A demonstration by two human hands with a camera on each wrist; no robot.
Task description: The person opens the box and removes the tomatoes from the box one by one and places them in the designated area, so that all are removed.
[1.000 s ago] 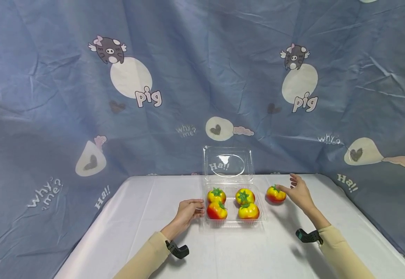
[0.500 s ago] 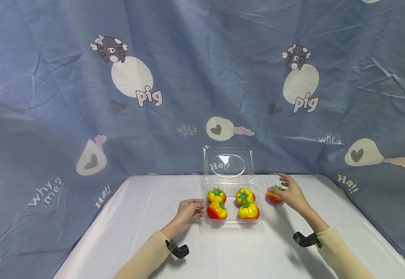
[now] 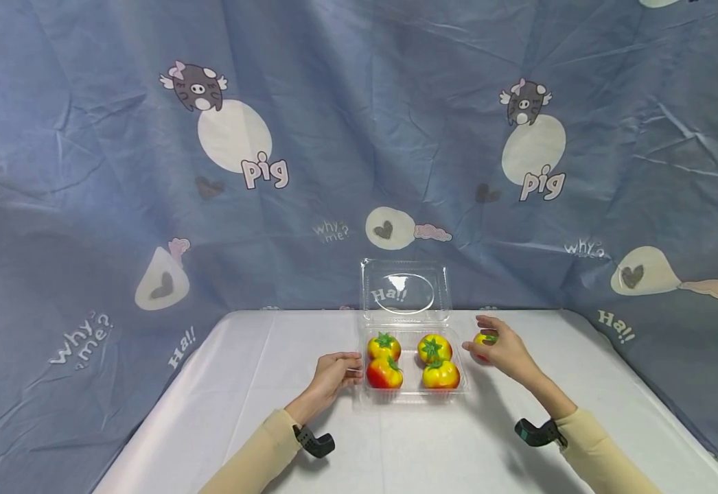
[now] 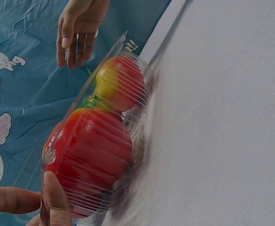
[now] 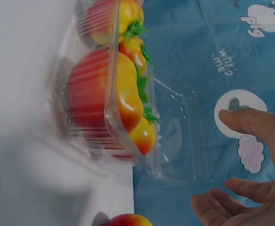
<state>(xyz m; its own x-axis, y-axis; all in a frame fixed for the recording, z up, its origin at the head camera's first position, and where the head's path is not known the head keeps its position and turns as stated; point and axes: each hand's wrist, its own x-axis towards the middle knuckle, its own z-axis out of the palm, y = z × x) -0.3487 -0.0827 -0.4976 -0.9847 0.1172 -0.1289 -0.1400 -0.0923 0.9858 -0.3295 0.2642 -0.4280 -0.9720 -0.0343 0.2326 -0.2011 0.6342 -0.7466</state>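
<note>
A clear hinged plastic container (image 3: 411, 393) stands on the table, its lid (image 3: 346, 291) raised at the back. Inside sit several red-and-yellow tomatoes with green tops, such as the front right tomato (image 3: 441, 375). My left hand (image 3: 332, 376) pinches the container's left rim between thumb (image 4: 57, 200) and fingers. Right of the container lies a loose tomato (image 3: 485, 338), partly hidden by my right hand (image 3: 502, 348). That hand hovers between me and the loose tomato, thumb and fingers spread, holding nothing. The right wrist view shows the loose tomato only at its bottom edge.
A white cloth covers the table (image 3: 421, 446). Close behind it hangs a blue curtain (image 3: 334, 137) with pig prints. Both wrists wear dark bands, such as the left band (image 3: 314, 442).
My right hand has moved left and slightly toward me, from beside the loose tomato to partly in front of it. The left hand and container have not moved.
</note>
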